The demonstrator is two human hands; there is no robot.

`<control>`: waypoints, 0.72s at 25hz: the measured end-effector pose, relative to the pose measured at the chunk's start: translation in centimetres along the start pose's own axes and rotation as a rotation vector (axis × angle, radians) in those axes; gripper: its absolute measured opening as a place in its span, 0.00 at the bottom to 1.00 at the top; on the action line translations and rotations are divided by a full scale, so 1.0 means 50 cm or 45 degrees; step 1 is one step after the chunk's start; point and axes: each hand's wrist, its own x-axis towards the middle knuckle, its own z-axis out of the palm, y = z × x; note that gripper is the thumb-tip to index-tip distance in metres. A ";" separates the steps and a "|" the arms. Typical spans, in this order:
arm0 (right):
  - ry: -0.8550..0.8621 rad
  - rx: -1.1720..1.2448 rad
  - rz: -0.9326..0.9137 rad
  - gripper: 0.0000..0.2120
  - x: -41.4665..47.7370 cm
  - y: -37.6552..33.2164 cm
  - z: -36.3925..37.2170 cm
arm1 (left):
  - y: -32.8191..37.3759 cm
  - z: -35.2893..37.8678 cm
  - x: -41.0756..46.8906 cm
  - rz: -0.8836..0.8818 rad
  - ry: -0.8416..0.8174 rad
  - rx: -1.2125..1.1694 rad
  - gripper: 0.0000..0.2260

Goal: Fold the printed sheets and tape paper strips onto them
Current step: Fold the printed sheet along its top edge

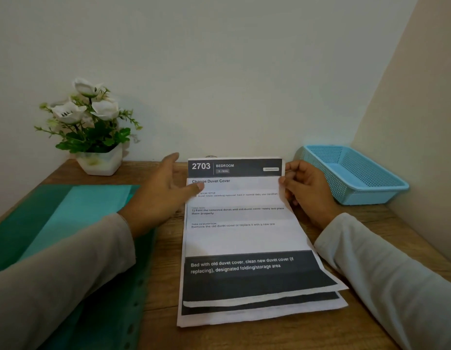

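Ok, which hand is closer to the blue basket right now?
Right. The right hand pinches the right edge of the printed sheet, close to the blue basket. The left hand touches its left edge, across the sheet from the basket.

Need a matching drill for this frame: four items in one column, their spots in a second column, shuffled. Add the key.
Items:
1. flower pot
2. blue basket
3. green folder
4. top printed sheet

Places:
a. far right, in the wall corner
b. near left, lying flat
c. far left, against the back wall
d. centre, right edge pinched by the right hand

Pairs: 1-c, 2-a, 3-b, 4-d
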 end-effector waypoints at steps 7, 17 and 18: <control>-0.018 0.188 0.078 0.02 -0.020 -0.021 0.004 | -0.006 0.008 0.008 -0.147 -0.041 -0.445 0.20; -0.038 0.004 -0.006 0.16 -0.028 -0.033 0.008 | -0.020 0.013 0.002 0.069 -0.005 -0.050 0.07; -0.063 -0.035 -0.024 0.12 -0.028 -0.032 0.008 | -0.023 0.011 0.004 0.123 -0.001 0.042 0.05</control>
